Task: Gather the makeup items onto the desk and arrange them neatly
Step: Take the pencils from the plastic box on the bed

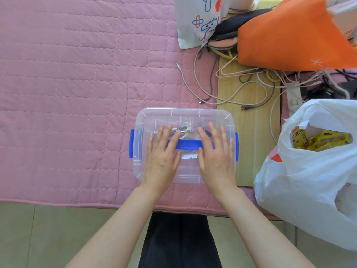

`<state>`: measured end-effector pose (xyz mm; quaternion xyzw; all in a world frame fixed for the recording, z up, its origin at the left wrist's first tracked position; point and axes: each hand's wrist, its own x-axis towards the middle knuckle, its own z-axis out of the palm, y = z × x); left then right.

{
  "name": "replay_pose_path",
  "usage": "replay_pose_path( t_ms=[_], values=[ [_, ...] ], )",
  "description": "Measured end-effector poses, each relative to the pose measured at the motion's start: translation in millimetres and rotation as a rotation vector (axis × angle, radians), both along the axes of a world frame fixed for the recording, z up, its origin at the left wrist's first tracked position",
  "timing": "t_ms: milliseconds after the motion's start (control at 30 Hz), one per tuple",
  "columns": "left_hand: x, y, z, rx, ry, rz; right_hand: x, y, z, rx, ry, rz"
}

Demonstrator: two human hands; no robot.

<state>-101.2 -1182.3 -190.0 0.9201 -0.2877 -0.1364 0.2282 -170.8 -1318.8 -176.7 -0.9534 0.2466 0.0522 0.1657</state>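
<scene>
A clear plastic storage box (183, 115) with a blue handle (188, 145) and blue side clips sits lidded on the pink quilted surface (67, 93), near its front edge. Makeup items (183, 130), brushes and tubes, show dimly through the lid. My left hand (162, 157) lies flat on the lid's left half, fingers straight. My right hand (216, 155) lies flat on the right half, fingers spread, partly over the handle.
A white plastic bag (309, 180) with yellow snack packets stands to the right. Tangled cables (241, 86) and a power strip lie behind the box on a wooden board (249, 132). An orange bag (289, 35) and a printed white bag (195, 22) stand at the back.
</scene>
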Motion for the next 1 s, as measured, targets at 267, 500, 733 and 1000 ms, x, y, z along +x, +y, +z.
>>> replay_pose_path(
  t_ms=[267,500,733,1000],
  values=[
    [2,-8,-1,0.006,0.005,-0.001,5,7,-5,-0.081,0.042,0.058],
    [-1,-11,0,-0.026,0.005,0.016,6,4,-3,-0.053,0.048,0.060],
    [4,-13,12,-0.046,-0.001,0.005,11,0,12,-0.050,0.041,0.064],
    [51,-38,36,-0.052,-0.049,-0.006,58,-25,36,-0.011,0.095,0.076]
  ],
)
